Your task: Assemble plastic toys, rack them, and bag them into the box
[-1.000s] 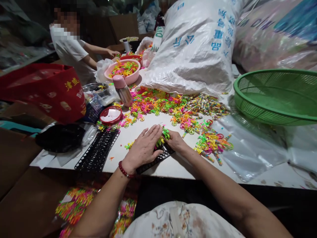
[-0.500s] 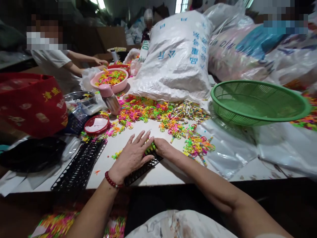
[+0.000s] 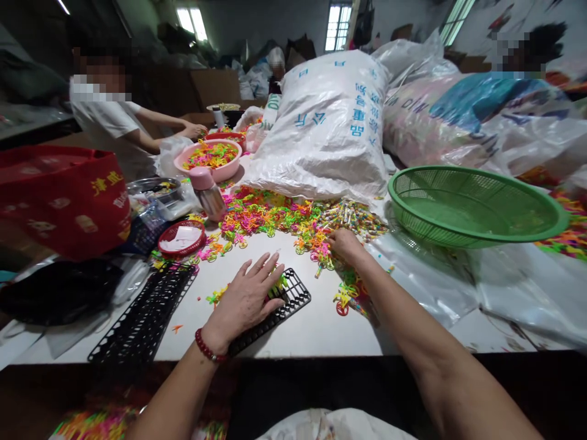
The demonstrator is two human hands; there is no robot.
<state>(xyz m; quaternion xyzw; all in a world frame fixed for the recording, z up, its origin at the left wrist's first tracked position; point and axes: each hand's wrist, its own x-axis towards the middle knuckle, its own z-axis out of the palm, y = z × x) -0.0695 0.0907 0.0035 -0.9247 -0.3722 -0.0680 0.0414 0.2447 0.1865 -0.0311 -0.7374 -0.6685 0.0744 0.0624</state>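
White table [image 3: 321, 330] runs across the whole view and bears all the rest. On its far side lies a bulging woven sack [image 3: 325, 122] with blue print, and to the right of that a round green basket [image 3: 477, 205] rests on clear plastic sheeting [image 3: 458, 287]. A red bag [image 3: 59, 195] stands at the left edge, and a person in a white shirt [image 3: 110, 122] works at the far left corner. A pile of coloured plastic pieces [image 3: 270, 215] spreads along the foot of the sack. Two black grid trays lie nearer: a long one [image 3: 147, 318] to the left, and a shorter one [image 3: 296, 296] in the middle of the table. A pink basin [image 3: 211, 160] full of the same pieces sits far left, with a pink-capped flask [image 3: 208, 192] and a small red basket [image 3: 182, 237] just in front.

The left hand [image 3: 247, 299] lies flat on the shorter tray, fingers spread and holding nothing, with a few green and yellow pieces just beyond the fingertips. The right hand [image 3: 343, 243] is stretched out into the near edge of the pile, fingers bent down among the pieces; whether they pinch one cannot be told. A red bead bracelet [image 3: 208, 349] circles the left wrist
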